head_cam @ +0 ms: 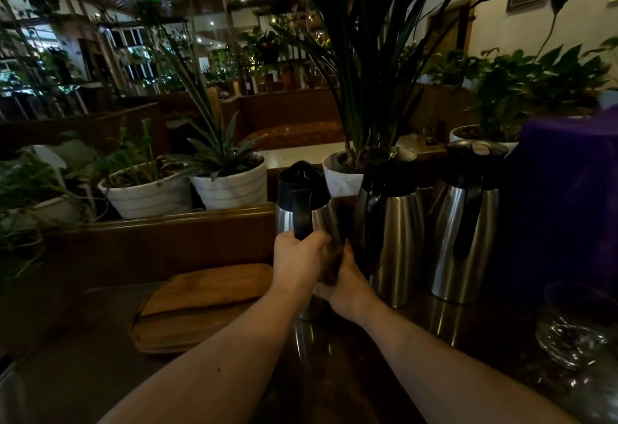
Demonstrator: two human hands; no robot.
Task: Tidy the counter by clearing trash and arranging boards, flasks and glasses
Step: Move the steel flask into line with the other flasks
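Note:
Three steel flasks with black lids stand in a row on the dark counter (334, 373). My left hand (297, 263) grips the black handle of the leftmost flask (302, 196). My right hand (347, 286) presses against that flask's lower body from the right. The middle flask (389, 229) and the right flask (466, 223) stand untouched beside it. Two stacked wooden boards (204, 303) lie flat to the left of my hands. A clear glass vessel (575, 326) sits at the right edge of the counter.
A wooden ledge behind the counter carries white plant pots (230, 186) (147, 196). A tall potted plant (344, 173) rises just behind the flasks. A purple object (565, 203) stands right of the flasks. The room is dim.

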